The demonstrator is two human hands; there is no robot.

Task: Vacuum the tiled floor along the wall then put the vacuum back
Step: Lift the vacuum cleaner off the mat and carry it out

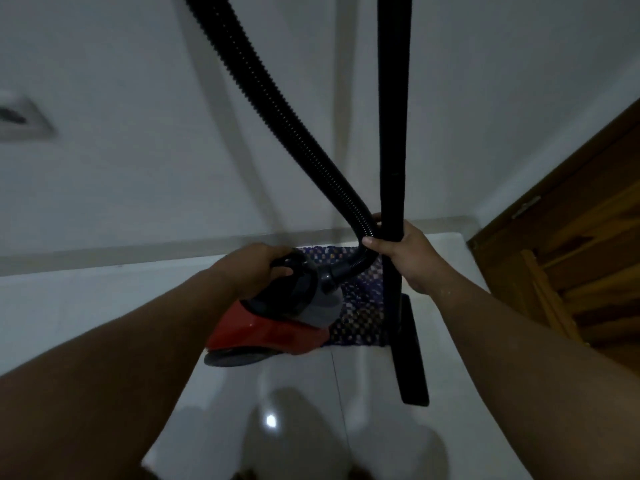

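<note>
**Desk:** At the foot of a white wall point(121, 168), head camera — what's the shot?

**Photographer:** A person carries a red canister vacuum point(273, 327) by its top handle, left hand point(256, 268) curled round that handle. The canister looks tilted, nose up, with a wheel low at the left; I can't tell whether it is clear of the tiled floor point(86, 306). It sits partly over a checked mat point(360, 306) lying against the wall.

**Desk:** And the other hand?

**Photographer:** Right hand point(408, 258) is clamped on the black wand point(393, 133), held upright, with the ribbed hose point(277, 109) caught against it under the thumb. The floor nozzle point(412, 358) hangs at the wand's lower end, just right of the mat. A wooden door point(571, 254) stands at far right.

**Desk:** Which step?

**Photographer:** My read: vacuuming is done and this is the put-away. Both grips are carrying grips, not sweeping ones.

**Desk:** Next move?

**Photographer:** Likely lowering the canister level near the wall, then propping the wand so it won't topple. The looped hose could drag the wand sideways once released.
</note>
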